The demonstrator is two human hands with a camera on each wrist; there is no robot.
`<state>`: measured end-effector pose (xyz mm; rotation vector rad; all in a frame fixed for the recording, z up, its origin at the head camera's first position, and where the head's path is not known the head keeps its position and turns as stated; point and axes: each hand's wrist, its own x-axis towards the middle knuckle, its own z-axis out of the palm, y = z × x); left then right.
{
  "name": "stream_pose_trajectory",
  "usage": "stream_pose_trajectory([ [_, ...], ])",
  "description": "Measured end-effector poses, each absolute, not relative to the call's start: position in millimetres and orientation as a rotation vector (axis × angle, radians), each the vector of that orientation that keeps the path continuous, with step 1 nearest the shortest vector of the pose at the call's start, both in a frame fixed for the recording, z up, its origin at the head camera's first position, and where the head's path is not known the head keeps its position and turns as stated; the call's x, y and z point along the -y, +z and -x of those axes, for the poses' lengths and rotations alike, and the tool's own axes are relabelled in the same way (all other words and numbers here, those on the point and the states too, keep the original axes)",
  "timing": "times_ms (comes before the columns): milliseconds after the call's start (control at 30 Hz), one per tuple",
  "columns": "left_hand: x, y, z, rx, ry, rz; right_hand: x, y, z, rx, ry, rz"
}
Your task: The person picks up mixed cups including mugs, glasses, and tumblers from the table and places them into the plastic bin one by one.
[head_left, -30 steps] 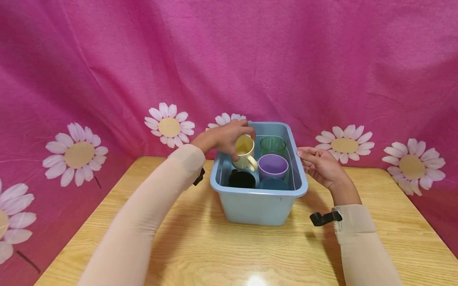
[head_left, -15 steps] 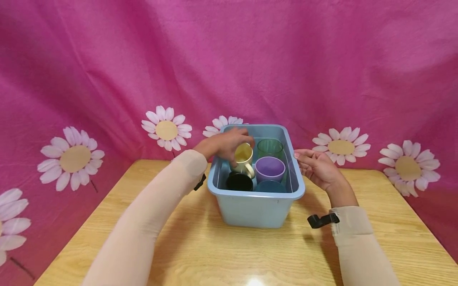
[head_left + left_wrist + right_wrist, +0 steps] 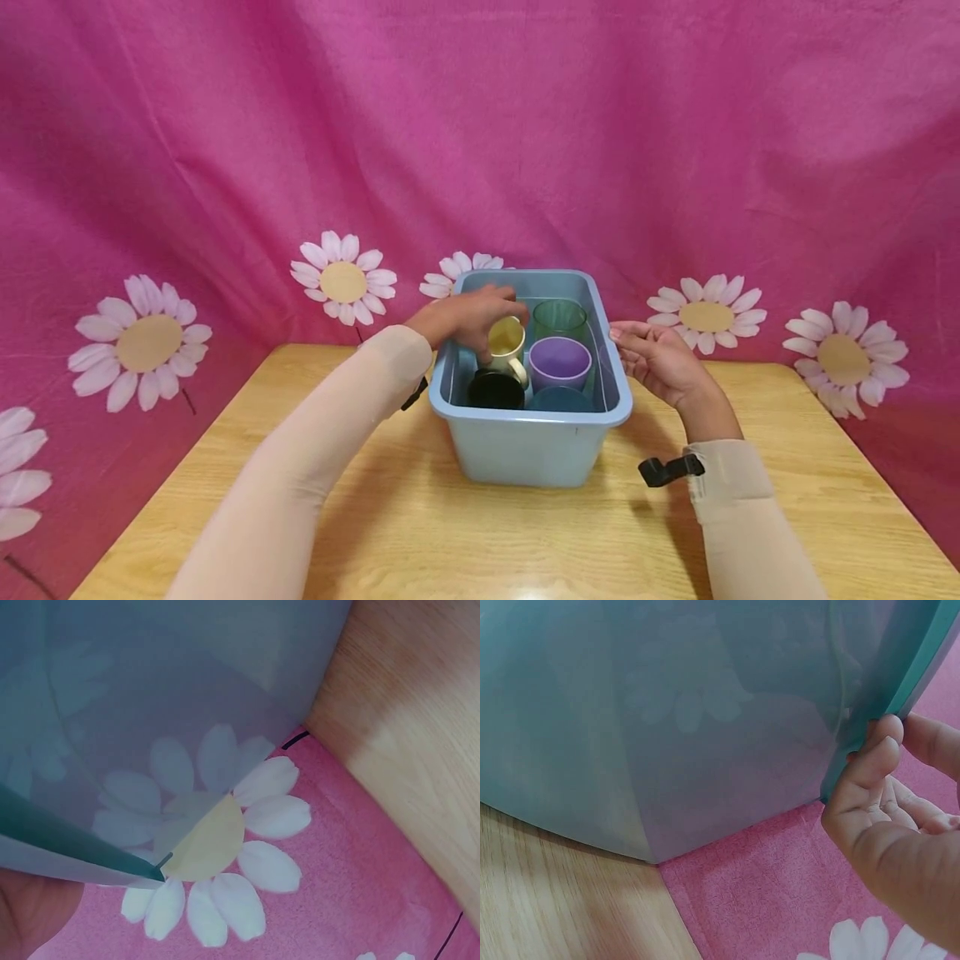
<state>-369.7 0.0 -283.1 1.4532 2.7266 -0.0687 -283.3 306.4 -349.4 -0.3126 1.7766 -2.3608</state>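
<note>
A cream mug [image 3: 513, 365] with a yellow inside sits within the light blue plastic bin [image 3: 528, 450], at its left side. My left hand [image 3: 478, 319] reaches over the bin's left rim and grips the mug from above, thumb on its near side and fingers over the far side of its rim. At the bin's right rim, my right hand [image 3: 663, 367] pinches the edge between thumb and fingers; the right wrist view shows its fingertips [image 3: 889, 731] on the rim. The left wrist view has mostly the bin's outer wall [image 3: 172, 682], and the mug is hidden there.
Inside the bin stand a black cup [image 3: 495, 392] in front of the mug, a purple cup [image 3: 560, 360], a green glass [image 3: 559, 317] and a blue item [image 3: 561, 400]. The bin rests on a wooden table [image 3: 480, 533] before a pink flowered cloth [image 3: 480, 125].
My left hand has lowered the cream mug deeper into the bin, behind the black cup. My right hand stays on the rim. The whole head view has shifted slightly.
</note>
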Motion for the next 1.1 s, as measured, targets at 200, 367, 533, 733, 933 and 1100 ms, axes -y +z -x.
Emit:
stream_pose_trajectory([
  [200,-2.0,-287.9,370.9,-2.718,-0.061,-1.438,-307.1,-351.0,283.0,-1.787,-2.362,0.316],
  [367,-7.7,-290.2,372.6,-2.700,-0.116,-1.437,-308.2,-350.1,283.2,-1.784,-2.366,0.313],
  [533,-11.6,-291.0,372.2,-2.680,-0.169,-1.445,-308.1,-349.2,283.8,-1.758,-2.375,0.316],
  [733,-11.3,-287.8,369.9,-2.642,-0.188,-1.446,-306.3,-350.0,285.9,-1.744,-2.377,0.337],
  [933,-11.6,-289.3,372.6,-2.626,-0.216,-1.461,-306.6,-351.2,286.0,-1.749,-2.380,0.337],
  [1100,-13.3,-292.2,375.1,-2.621,-0.258,-1.467,-307.9,-352.2,285.4,-1.743,-2.378,0.341],
])
